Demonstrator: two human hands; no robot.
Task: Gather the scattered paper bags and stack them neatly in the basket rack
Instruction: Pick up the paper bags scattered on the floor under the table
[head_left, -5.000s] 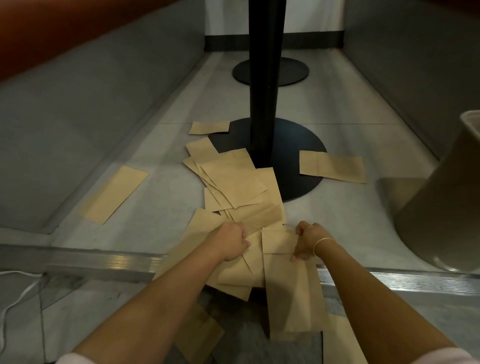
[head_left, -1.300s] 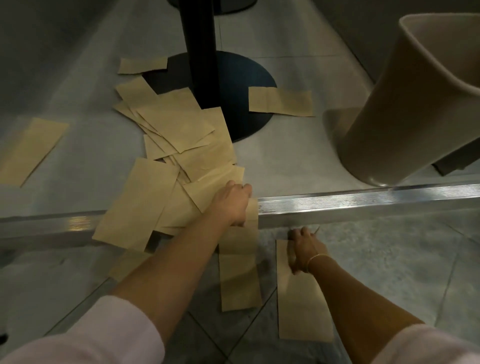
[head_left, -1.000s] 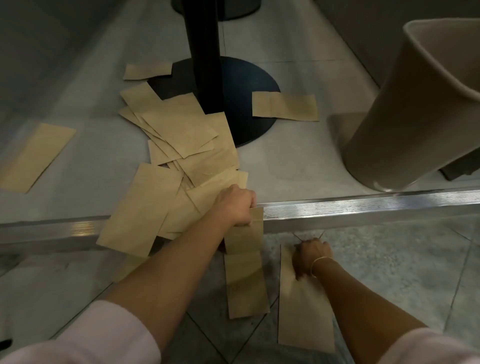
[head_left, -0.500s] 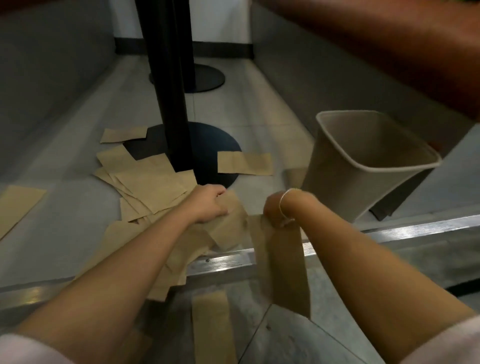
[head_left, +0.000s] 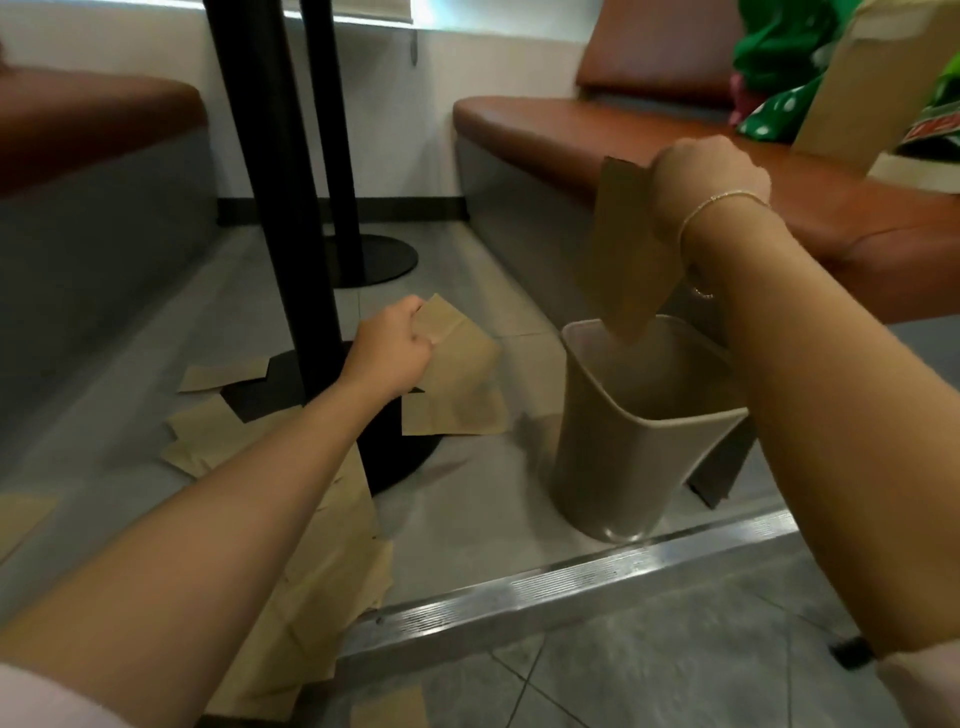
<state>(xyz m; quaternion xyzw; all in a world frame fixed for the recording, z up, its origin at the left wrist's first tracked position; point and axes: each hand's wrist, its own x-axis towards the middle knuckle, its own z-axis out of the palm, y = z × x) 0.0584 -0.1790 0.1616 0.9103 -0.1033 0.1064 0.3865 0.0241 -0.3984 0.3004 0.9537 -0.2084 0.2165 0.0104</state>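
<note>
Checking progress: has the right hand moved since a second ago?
Yes: the right hand rose from the floor, now holding a brown paper bag over the beige plastic bin.

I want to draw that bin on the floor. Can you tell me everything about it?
The bin is a plain beige tub, plastic by the look, with smooth walls, rounded corners and a rolled rim. It widens toward its open top and stands on the pale floor, looking tilted in this view, just behind the metal step edge and below the brown bench. The right hand lowers a paper bag whose bottom corner dips inside the rim.
</note>
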